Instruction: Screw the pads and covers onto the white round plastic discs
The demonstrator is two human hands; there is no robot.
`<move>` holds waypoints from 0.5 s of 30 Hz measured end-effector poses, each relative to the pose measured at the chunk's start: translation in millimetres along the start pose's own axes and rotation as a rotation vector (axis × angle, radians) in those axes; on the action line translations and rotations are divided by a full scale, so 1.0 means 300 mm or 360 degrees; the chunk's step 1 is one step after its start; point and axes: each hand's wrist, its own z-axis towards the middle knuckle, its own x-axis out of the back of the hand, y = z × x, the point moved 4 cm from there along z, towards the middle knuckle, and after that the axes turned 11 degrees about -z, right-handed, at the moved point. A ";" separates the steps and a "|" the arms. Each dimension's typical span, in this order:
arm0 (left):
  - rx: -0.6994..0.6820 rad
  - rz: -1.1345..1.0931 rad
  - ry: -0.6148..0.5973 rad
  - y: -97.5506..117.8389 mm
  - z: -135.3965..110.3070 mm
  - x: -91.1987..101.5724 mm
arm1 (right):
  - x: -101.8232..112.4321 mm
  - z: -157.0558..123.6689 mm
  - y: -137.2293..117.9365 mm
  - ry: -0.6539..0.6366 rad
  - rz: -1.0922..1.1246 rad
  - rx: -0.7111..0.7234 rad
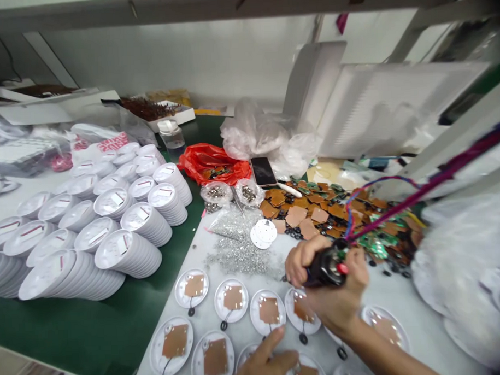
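My right hand (334, 305) is wrapped round a black electric screwdriver (327, 268) with a red button, its tip pointing left above the loose screws. A purple-wrapped cable (414, 199) runs from it to the upper right. My left hand (266, 363) reaches in from the bottom edge, fingers stretched out and apart, over the white round covers. Each cover, such as this white cover (180, 291) on the left, carries a brown circuit board (194, 286) with a thin wire to a small black ring (191, 311). Some covers are partly hidden by my hands and forearm.
Stacked white covers (129, 257) fill the green mat on the left. A pile of small screws (236, 256) and two white discs (263, 234) lie mid-table. Behind are loose boards (309, 227), a red bag (208, 156), a phone (263, 171) and plastic bags (474, 278).
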 end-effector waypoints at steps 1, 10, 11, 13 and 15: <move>0.0012 -0.0033 0.0055 0.000 0.014 0.016 | 0.002 0.008 0.019 0.0003 -0.0012 -0.0025; 0.0744 -0.0338 -0.0021 -0.137 0.217 0.229 | 0.014 -0.006 -0.111 -0.0029 -0.0027 0.0028; 0.0800 -0.0364 -0.0072 -0.159 0.236 0.227 | 0.013 -0.007 -0.122 -0.0018 -0.0027 0.0035; 0.0806 -0.0411 -0.0134 -0.196 0.270 0.204 | 0.011 -0.009 -0.125 -0.0004 -0.0027 0.0029; 0.0771 -0.0439 -0.0156 -0.226 0.296 0.172 | 0.013 -0.009 -0.117 0.0019 -0.0018 0.0012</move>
